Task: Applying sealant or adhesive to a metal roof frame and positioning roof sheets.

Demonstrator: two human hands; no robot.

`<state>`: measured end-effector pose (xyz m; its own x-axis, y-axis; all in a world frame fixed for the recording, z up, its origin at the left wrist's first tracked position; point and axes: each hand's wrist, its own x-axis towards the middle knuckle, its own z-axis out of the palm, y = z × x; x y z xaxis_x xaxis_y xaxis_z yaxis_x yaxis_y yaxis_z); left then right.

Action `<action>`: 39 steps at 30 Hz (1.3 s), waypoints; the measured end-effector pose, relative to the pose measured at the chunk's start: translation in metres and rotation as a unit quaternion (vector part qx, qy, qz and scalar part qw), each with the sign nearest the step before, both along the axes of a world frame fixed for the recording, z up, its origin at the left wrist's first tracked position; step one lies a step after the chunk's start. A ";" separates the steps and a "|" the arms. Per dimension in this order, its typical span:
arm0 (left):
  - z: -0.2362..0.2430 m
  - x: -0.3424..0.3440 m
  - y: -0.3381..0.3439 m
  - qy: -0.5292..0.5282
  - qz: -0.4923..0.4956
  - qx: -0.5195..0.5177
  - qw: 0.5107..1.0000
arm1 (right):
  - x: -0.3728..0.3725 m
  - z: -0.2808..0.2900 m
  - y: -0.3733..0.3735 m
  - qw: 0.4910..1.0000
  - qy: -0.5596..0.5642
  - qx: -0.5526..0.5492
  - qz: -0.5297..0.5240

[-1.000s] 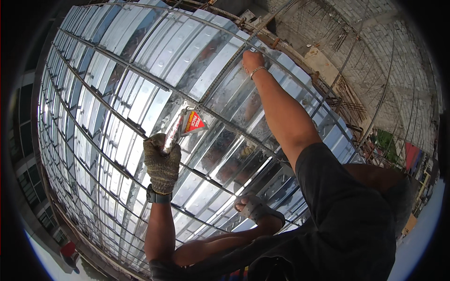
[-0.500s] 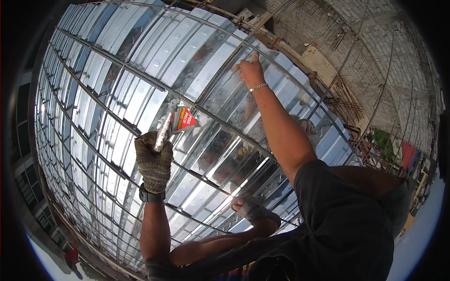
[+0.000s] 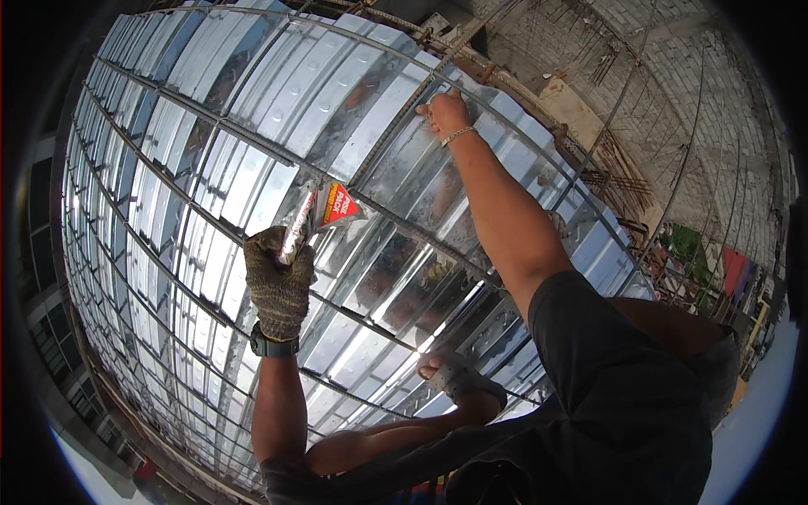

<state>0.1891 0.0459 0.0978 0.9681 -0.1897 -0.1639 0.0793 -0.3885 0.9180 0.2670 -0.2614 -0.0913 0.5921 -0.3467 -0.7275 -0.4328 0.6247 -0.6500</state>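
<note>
My left hand [image 3: 280,273], in a knitted work glove, is closed around a silver foil packet [image 3: 300,225] with a red and yellow printed end. The packet's wide end sticks out past the fingers, just over a ribbed steel bar. Farther forward and to the right, my bare right hand [image 3: 446,114] reaches out over the shiny ribbed metal decking [image 3: 391,160]. Its fingers are bent but apart, and I see nothing in them. It is beside the crossing of two rebars [image 3: 434,74]; whether it touches them I cannot tell.
A grid of rebar [image 3: 278,150] runs above the decking. My foot in a grey clog [image 3: 459,379] rests on the decking below the packet. Beyond the far right edge are a block wall [image 3: 715,109], loose wood and debris on a lower level.
My right hand has shifted slightly left, its raised finger now lower and more bent. The gloved left hand keeps its hold on the packet, almost in place.
</note>
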 end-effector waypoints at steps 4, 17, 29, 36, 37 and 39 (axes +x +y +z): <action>0.002 0.001 -0.005 0.000 0.000 -0.005 1.000 | -0.005 -0.001 -0.008 0.998 -0.054 0.025 -0.004; 0.008 0.001 -0.006 0.000 0.013 0.006 1.000 | -0.006 -0.029 -0.004 0.992 -0.055 0.105 -0.052; 0.011 0.003 -0.009 0.000 0.013 0.002 1.000 | -0.042 0.015 0.012 0.990 -0.122 0.053 0.041; 0.014 0.003 -0.014 0.014 0.019 0.011 1.000 | -0.020 0.004 0.023 0.994 -0.012 0.094 -0.058; 0.013 0.003 -0.014 0.015 0.019 0.010 1.000 | -0.018 -0.003 0.022 0.992 -0.012 0.120 -0.041; 0.012 0.003 -0.013 -0.003 0.012 0.008 1.000 | -0.017 -0.012 0.020 0.981 -0.033 0.186 -0.052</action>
